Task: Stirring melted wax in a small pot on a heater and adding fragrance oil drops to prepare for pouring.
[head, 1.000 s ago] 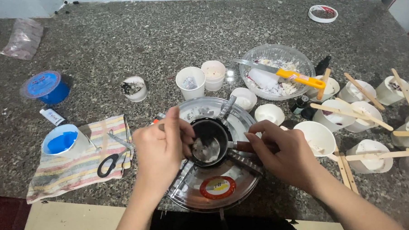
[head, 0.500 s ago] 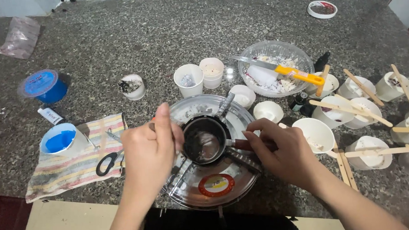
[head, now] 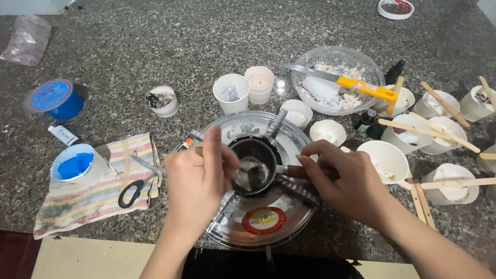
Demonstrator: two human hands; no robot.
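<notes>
— Fingers of the left hand (head: 197,177) now pinch a thin stirrer inside the small black pot (head: 254,165), lower than before; right hand (head: 345,180) fingers stay closed on its handle.
— And the pot?
— Dark, pale melt inside, on the round steel burner (head: 261,210) with its red round label (head: 263,220) on the tabletop (head: 145,38).

A small dark pot (head: 255,165) sits upright on the round metal burner (head: 256,219) at the desk's near edge, about midway along it. It is black inside, with a little pale, glossy melt at the bottom. Its handle points toward the right side, under the right hand (head: 345,177). The left hand (head: 197,177) holds a thin utensil dipped into it.
</notes>
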